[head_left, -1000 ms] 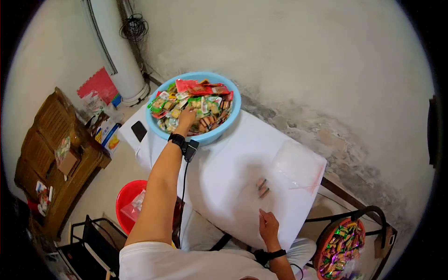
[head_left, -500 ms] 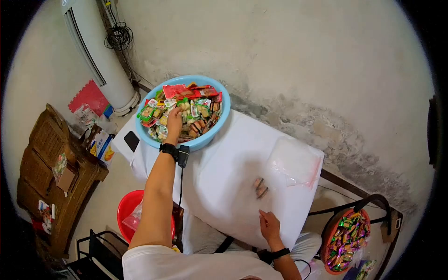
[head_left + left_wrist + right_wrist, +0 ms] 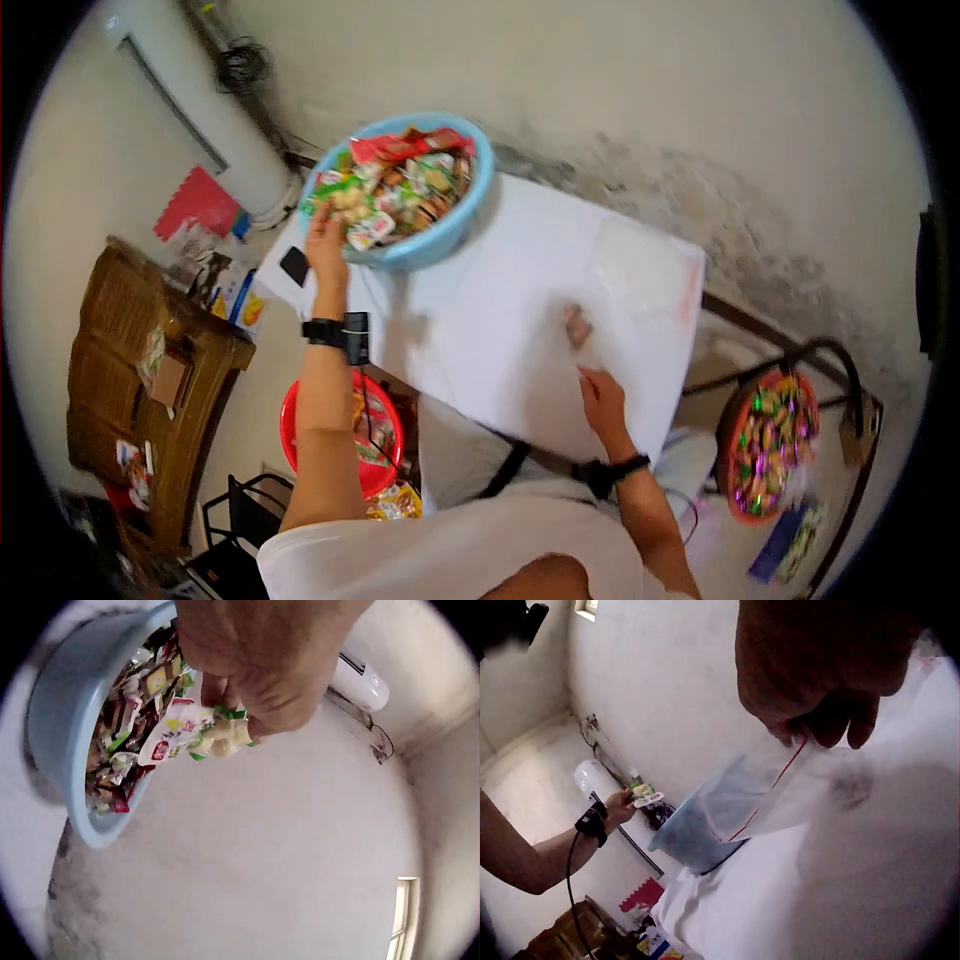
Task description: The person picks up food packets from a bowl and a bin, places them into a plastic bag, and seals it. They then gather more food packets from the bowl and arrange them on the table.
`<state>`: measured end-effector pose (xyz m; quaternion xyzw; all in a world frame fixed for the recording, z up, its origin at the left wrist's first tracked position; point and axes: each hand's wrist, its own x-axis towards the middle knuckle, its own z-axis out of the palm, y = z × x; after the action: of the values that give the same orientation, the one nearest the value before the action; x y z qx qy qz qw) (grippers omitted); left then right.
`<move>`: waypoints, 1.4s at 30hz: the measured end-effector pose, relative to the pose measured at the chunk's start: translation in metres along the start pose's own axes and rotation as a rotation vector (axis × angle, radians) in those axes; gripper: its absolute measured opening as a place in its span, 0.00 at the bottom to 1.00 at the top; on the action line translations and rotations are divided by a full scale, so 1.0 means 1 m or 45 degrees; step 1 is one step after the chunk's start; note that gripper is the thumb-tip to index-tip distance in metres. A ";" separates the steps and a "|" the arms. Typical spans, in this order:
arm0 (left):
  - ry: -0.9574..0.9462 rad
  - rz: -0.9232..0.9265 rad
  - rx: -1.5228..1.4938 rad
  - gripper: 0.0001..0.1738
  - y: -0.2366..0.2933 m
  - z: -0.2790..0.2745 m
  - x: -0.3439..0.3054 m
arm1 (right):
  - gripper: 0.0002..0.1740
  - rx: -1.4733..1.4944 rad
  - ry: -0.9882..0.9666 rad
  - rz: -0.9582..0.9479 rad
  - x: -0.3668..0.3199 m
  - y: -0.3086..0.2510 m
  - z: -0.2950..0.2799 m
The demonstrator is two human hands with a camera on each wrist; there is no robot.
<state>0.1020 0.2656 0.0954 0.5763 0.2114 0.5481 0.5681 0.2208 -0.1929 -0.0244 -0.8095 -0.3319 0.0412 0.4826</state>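
Note:
In the head view my left hand [image 3: 326,250] is over the near left rim of a blue basin [image 3: 470,215] heaped with small wrapped snacks. The left wrist view shows its thumb and fingers pinching small snack packets [image 3: 223,739], clear with green edges and pale pieces inside, beside a white printed side. My right hand [image 3: 603,400] is low over the table. Seen from the right wrist, its fingers pinch the mouth of a clear zip bag [image 3: 761,791] with a red strip. Small brown packets [image 3: 576,326], blurred, show at the bag.
A stack of clear bags [image 3: 645,270] lies on the white-covered table [image 3: 510,300] at the right. A phone [image 3: 294,266] lies left of the basin. Below stand a red tub [image 3: 290,430] and a red basket [image 3: 735,465] of shiny wrapped sweets. The wall borders the far side.
My left hand has come up out of the heap and back to the basin's left rim, with snack packets in its fingers. My right hand keeps its place by the bag; the head view has shifted.

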 end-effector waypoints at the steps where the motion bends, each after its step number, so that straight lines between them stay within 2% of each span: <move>1: -0.011 -0.026 -0.013 0.21 0.004 -0.002 -0.009 | 0.10 0.052 0.021 -0.004 -0.002 0.002 0.002; 2: -0.019 -0.043 -0.030 0.22 0.010 0.004 -0.020 | 0.10 0.103 0.048 -0.018 0.000 0.002 0.003; 4: -0.077 -0.250 -0.211 0.24 0.033 0.017 -0.061 | 0.10 0.044 -0.006 0.063 -0.001 -0.012 -0.005; 5: -0.156 -0.344 -0.131 0.26 0.039 0.022 -0.085 | 0.10 0.032 0.011 0.091 -0.002 -0.015 -0.005; 9: -0.436 -0.891 -0.442 0.27 0.047 0.043 -0.212 | 0.10 0.096 0.051 0.095 -0.004 -0.020 0.001; 10: -0.570 -1.031 -0.458 0.26 0.032 0.036 -0.241 | 0.10 0.126 0.050 0.104 -0.005 -0.020 0.002; 11: -0.560 -1.147 -0.304 0.26 0.046 0.054 -0.266 | 0.10 0.128 0.053 0.105 -0.006 -0.021 0.002; 12: -0.632 -1.261 -0.381 0.25 0.031 0.048 -0.287 | 0.11 0.082 0.048 0.056 -0.005 -0.024 0.000; 13: -0.756 -1.290 -0.331 0.25 0.031 0.053 -0.299 | 0.11 0.039 0.042 0.008 -0.007 -0.026 0.000; 14: -0.754 -1.285 -0.325 0.25 0.031 0.059 -0.306 | 0.11 0.045 0.043 0.005 -0.008 -0.027 -0.001; 15: -0.823 -1.201 -0.144 0.24 0.034 0.068 -0.310 | 0.11 0.024 0.057 -0.068 -0.009 -0.028 -0.001; 16: -0.886 -1.115 0.036 0.24 0.036 0.074 -0.312 | 0.11 0.002 0.070 -0.139 -0.010 -0.029 -0.002; 17: -0.947 -0.875 0.235 0.22 0.033 0.079 -0.310 | 0.11 0.006 0.071 -0.143 -0.013 -0.030 -0.002; 18: -0.946 -0.866 0.238 0.22 0.029 0.083 -0.306 | 0.12 -0.083 0.052 -0.228 -0.015 -0.030 -0.003; 20: -1.118 -0.343 0.637 0.20 0.016 0.089 -0.299 | 0.13 -0.172 0.043 -0.321 -0.018 -0.030 -0.002; 22: -1.085 -0.323 0.692 0.19 0.000 0.100 -0.302 | 0.15 -0.233 0.026 -0.346 -0.023 -0.031 0.001; 24: -1.068 -1.028 0.317 0.22 -0.006 0.113 -0.306 | 0.15 -0.248 0.027 -0.382 -0.023 -0.032 0.003; 25: -1.067 -1.085 0.300 0.22 -0.017 0.115 -0.307 | 0.15 -0.261 0.023 -0.416 -0.023 -0.031 0.004; 26: -1.066 -1.081 0.298 0.22 -0.027 0.115 -0.309 | 0.15 -0.262 0.024 -0.420 -0.022 -0.028 0.006; 28: -0.819 -1.115 0.113 0.21 -0.032 0.123 -0.311 | 0.16 -0.201 0.082 -0.485 -0.022 -0.025 0.008; 29: -0.818 -1.111 0.110 0.21 -0.034 0.125 -0.310 | 0.16 -0.203 0.083 -0.490 -0.024 -0.023 0.008; 31: -0.753 -0.773 0.396 0.22 -0.036 0.131 -0.306 | 0.16 -0.322 -0.079 -0.315 -0.030 -0.023 0.003; 32: -0.751 -0.770 0.394 0.22 -0.039 0.131 -0.306 | 0.16 -0.323 -0.078 -0.319 -0.031 -0.023 0.003; 35: -0.727 -0.801 0.290 0.26 -0.057 0.129 -0.314 | 0.15 -0.260 -0.070 -0.315 -0.035 -0.022 0.005; 37: -0.607 -0.972 -0.002 0.27 -0.066 0.135 -0.324 | 0.15 -0.160 -0.042 -0.310 -0.033 -0.025 0.009; 38: -0.605 -0.972 -0.003 0.27 -0.071 0.137 -0.325 | 0.15 -0.161 -0.045 -0.311 -0.032 -0.026 0.009; 40: -0.789 -1.130 -0.084 0.25 -0.071 0.142 -0.323 | 0.15 -0.154 -0.011 -0.301 -0.031 -0.028 0.010; 42: -0.751 -1.160 -0.210 0.24 -0.060 0.150 -0.325 | 0.14 -0.120 -0.011 -0.322 -0.033 -0.023 0.014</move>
<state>0.1550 -0.0635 -0.0485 0.5094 0.2277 0.0767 0.8263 0.1781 -0.1947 -0.0213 -0.7828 -0.4349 -0.0320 0.4439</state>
